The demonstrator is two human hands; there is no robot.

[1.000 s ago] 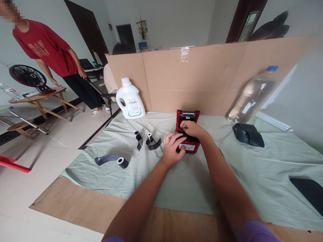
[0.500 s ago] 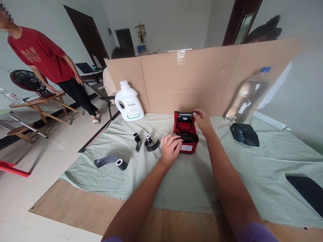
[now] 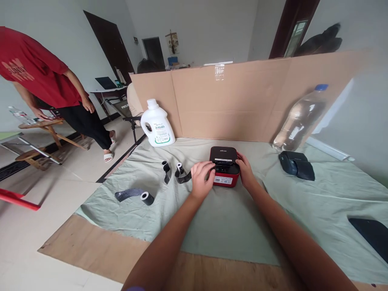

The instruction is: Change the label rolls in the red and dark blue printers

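A small red and black label printer (image 3: 224, 169) stands on the green cloth in front of me, its black lid down and a white label on its front. My left hand (image 3: 202, 178) is at the printer's left front corner, fingers curled against it. Along the right side, my right hand (image 3: 246, 171) grips the casing, with some fingertips hidden behind it. Left of the printer lie a roll with a dark strip unwound (image 3: 147, 198), a smaller dark roll (image 3: 165, 166) and another roll with a curled strip (image 3: 180, 168).
Behind the cloth (image 3: 224, 226) stands a cardboard panel (image 3: 224, 105). A white detergent jug (image 3: 159, 125) is at the back left. At the right are a large clear bottle (image 3: 301, 117), a black device (image 3: 296, 165) and a flat black object (image 3: 371, 234). A person in red (image 3: 39, 72) stands at left.
The printer's raised lid has come down, with my right hand lowering to the printer's side. My left hand stays at the left corner. The person in red has moved left in view.
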